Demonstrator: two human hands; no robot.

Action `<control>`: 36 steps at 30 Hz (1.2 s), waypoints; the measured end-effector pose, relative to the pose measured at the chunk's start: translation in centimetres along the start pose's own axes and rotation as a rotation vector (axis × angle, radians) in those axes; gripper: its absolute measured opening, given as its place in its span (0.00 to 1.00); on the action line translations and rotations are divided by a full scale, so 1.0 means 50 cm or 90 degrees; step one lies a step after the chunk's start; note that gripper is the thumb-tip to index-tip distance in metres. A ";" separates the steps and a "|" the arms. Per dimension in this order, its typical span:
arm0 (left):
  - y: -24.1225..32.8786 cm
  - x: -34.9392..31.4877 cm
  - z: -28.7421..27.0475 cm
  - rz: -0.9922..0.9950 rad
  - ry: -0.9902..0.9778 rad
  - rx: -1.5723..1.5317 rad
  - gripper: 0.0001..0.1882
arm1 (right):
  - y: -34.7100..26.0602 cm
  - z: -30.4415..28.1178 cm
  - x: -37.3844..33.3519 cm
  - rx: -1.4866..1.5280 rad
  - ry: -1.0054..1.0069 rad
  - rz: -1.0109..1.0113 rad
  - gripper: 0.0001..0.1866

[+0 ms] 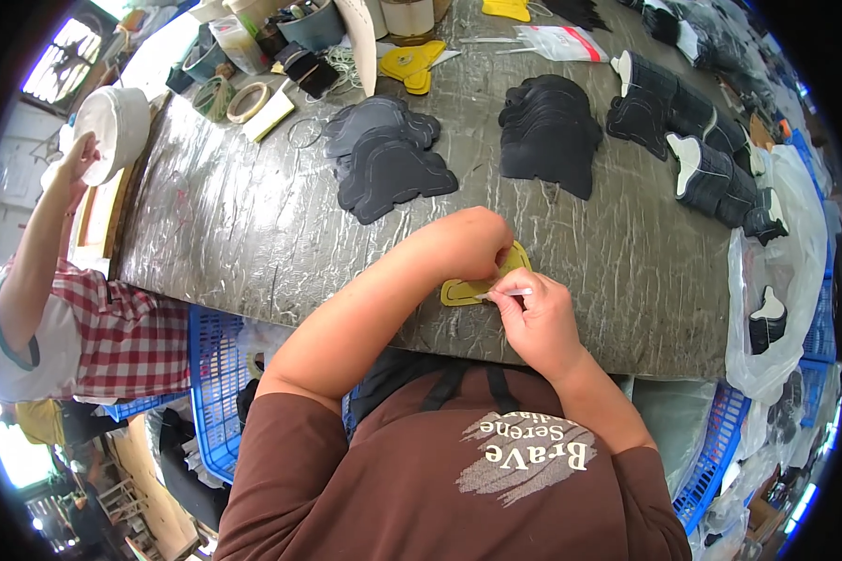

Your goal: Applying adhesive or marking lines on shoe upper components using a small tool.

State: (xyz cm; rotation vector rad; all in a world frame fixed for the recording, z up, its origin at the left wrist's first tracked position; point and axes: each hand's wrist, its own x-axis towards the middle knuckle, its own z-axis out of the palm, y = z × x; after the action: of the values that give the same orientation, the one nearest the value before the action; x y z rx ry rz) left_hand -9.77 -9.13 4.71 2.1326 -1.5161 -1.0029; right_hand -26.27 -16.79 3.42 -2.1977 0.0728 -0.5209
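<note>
A yellow shaped template piece (463, 291) lies flat on the grey worktable (253, 224) near its front edge. My left hand (472, 241) presses down on the far end of the yellow piece, fingers bent. My right hand (536, 318) pinches a thin white pen-like stick (505, 294), whose tip touches the yellow piece. Further back lie a stack of dark grey cut shoe pieces (388, 159) and a stack of black cut pieces (549, 131).
Black-and-white stitched shoe uppers (697, 140) line the table's right side above a clear plastic bag (776, 280). Jars, tape rolls (248, 101) and more yellow templates (410, 64) crowd the far end. A person in a checked shirt (112, 327) stands at left. Blue crates (217, 393) sit below.
</note>
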 end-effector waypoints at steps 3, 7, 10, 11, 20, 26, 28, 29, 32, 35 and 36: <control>0.006 -0.003 -0.002 0.001 0.000 0.009 0.13 | 0.003 -0.011 -0.003 0.028 0.011 0.034 0.08; 0.006 -0.004 -0.002 0.001 0.005 0.001 0.12 | 0.006 -0.021 -0.003 0.017 0.018 0.061 0.07; 0.012 -0.006 -0.006 -0.010 -0.001 0.005 0.12 | 0.015 -0.023 -0.005 0.014 0.025 0.055 0.07; 0.012 -0.006 -0.006 -0.007 -0.002 0.006 0.12 | 0.018 -0.024 -0.006 0.007 0.031 0.050 0.07; 0.008 -0.005 -0.003 -0.016 -0.017 -0.001 0.12 | 0.012 -0.029 -0.008 -0.049 0.036 0.046 0.08; 0.005 -0.004 -0.002 -0.021 -0.012 0.001 0.12 | 0.016 -0.031 -0.016 -0.023 0.045 0.071 0.08; 0.007 -0.005 -0.003 -0.002 -0.012 0.014 0.12 | 0.013 -0.035 -0.018 -0.023 0.045 0.075 0.07; 0.007 -0.006 -0.002 -0.001 -0.012 0.014 0.12 | 0.012 -0.037 -0.020 -0.022 0.046 0.079 0.07; 0.005 -0.005 -0.002 0.000 -0.011 0.007 0.12 | 0.021 -0.040 -0.027 -0.017 0.065 0.076 0.07; 0.005 -0.008 -0.001 -0.009 -0.013 0.009 0.12 | 0.022 -0.050 -0.041 0.026 0.072 0.113 0.06; 0.008 -0.008 0.000 -0.015 -0.012 0.009 0.12 | 0.024 -0.054 -0.047 0.025 0.073 0.114 0.06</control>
State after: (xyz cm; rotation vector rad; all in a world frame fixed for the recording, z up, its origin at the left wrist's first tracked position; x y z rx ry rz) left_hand -10.09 -8.91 5.11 2.1612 -1.5144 -1.0251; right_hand -29.30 -18.99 3.17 -2.0970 0.3150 -0.5427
